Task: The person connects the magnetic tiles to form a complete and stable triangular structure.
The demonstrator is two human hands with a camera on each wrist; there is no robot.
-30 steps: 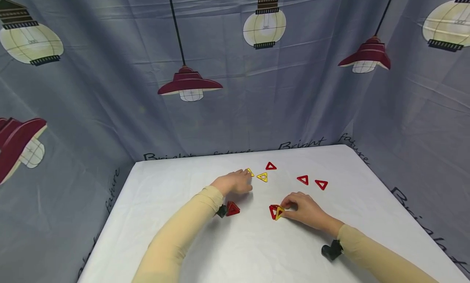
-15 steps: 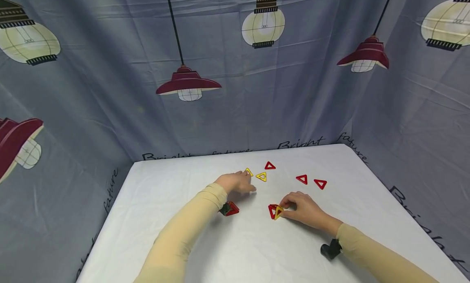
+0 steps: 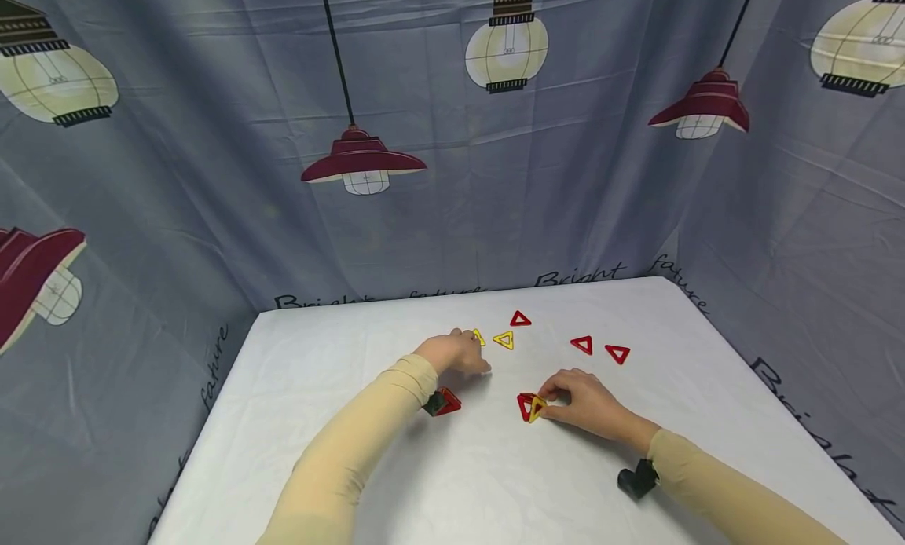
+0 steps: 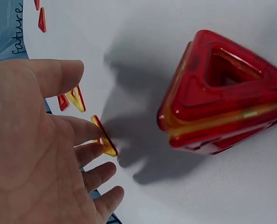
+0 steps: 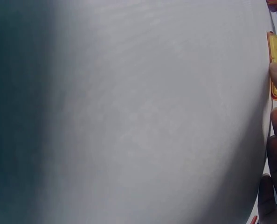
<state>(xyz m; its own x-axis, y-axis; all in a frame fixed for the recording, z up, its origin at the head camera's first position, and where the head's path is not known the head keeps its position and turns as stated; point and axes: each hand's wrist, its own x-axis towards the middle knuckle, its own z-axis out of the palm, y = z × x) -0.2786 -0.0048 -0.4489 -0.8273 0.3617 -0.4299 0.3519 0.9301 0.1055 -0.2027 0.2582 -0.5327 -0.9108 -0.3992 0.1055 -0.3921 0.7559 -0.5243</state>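
Observation:
My left hand (image 3: 456,352) reaches to the back of the table, fingers loosely extended, fingertips at a yellow triangular tile (image 3: 478,338). In the left wrist view, that yellow tile (image 4: 109,145) lies partly behind the fingers. Below the wrist sits a red triangular block with a yellowish edge (image 4: 231,88), apparently built from joined tiles. Near the table's middle, my right hand (image 3: 587,404) pinches an upright yellow triangular tile (image 3: 537,409) between thumb and fingers. It stands against red triangular tiles (image 3: 524,406). The right wrist view catches only the fingers and yellow tile (image 5: 273,51) at its edge.
Another yellow tile (image 3: 504,340) lies right of the left hand. Red triangular tiles lie at the back (image 3: 520,319) and further right (image 3: 582,345), (image 3: 617,354). A patterned grey-blue curtain (image 3: 424,239) hangs behind the white table (image 3: 339,388).
My left hand first shifts slightly right and nearer; then its fingers draw back a little, and the yellow tile at them slides slightly toward me. The right hand keeps its pinch in place.

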